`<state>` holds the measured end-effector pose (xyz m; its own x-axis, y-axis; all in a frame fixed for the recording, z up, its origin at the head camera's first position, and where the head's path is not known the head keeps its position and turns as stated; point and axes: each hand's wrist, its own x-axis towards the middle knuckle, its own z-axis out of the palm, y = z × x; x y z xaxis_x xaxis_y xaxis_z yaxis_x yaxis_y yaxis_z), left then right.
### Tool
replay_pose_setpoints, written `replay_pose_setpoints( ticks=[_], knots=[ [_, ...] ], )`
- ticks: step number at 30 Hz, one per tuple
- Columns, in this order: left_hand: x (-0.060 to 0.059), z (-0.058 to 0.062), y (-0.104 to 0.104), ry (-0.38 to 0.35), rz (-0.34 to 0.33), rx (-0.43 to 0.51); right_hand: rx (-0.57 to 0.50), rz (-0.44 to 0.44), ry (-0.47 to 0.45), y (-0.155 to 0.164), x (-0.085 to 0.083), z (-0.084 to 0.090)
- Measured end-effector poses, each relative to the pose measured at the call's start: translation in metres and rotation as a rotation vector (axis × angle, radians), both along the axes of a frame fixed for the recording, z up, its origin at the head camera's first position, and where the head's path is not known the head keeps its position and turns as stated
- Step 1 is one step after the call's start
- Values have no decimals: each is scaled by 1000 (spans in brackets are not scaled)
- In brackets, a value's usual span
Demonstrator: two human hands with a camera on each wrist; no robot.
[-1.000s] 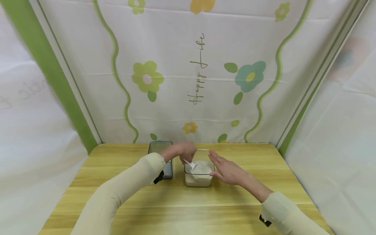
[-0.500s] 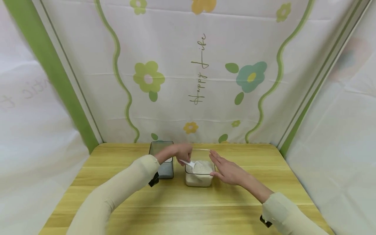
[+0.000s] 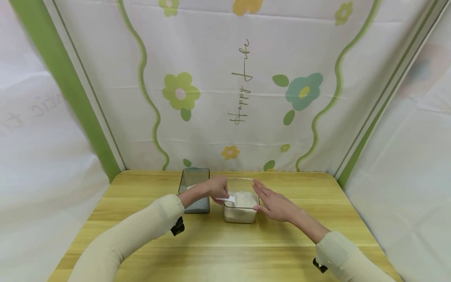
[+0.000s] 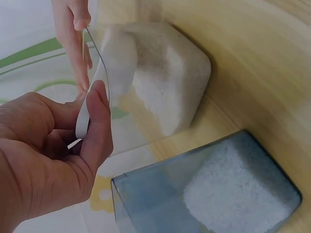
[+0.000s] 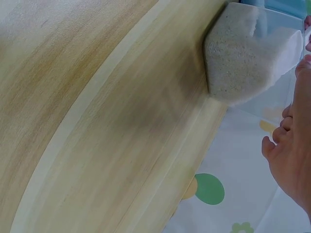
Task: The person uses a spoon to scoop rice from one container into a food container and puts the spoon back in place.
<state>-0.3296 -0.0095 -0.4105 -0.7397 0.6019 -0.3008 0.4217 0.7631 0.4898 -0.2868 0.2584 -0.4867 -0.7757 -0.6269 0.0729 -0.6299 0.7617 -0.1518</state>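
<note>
My left hand [image 3: 219, 188] pinches the handle of a white scoop [image 4: 83, 119] between thumb and fingers. The scoop's head dips into white grains [image 3: 246, 199] inside a clear rectangular container [image 3: 243, 208]. At that container's right side, my right hand [image 3: 276, 204] rests its straightened fingers and thumb along the rim. A second, blue-grey see-through container [image 3: 201, 206] stands to the left, partly behind my left forearm. In the left wrist view it also holds white grains [image 4: 233, 187]. My left hand hides part of the clear container's left rim.
Both containers stand near the back edge of a wooden table [image 3: 225, 254]. A white flower-printed cloth [image 3: 225, 98] hangs right behind it, and more white cloth hangs at both sides. A black strap piece [image 3: 177, 226] sits under my left sleeve.
My left hand has shifted left and a little lower, and the scoop's handle has tipped from slanted to nearly level. My right hand has stayed at the clear container's side.
</note>
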Motion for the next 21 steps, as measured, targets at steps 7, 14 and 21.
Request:
replay_pose_setpoints(
  ticks=[7,14,21],
  knots=[
    [15,-8,-9,-118,159,232,-5,-2,-10,-1,0,3],
    [28,-15,-18,-207,276,339,-4,-1,-14,-2,0,2],
    [34,-24,-28,-271,337,421,-16,-12,-34,0,1,0]
  ],
)
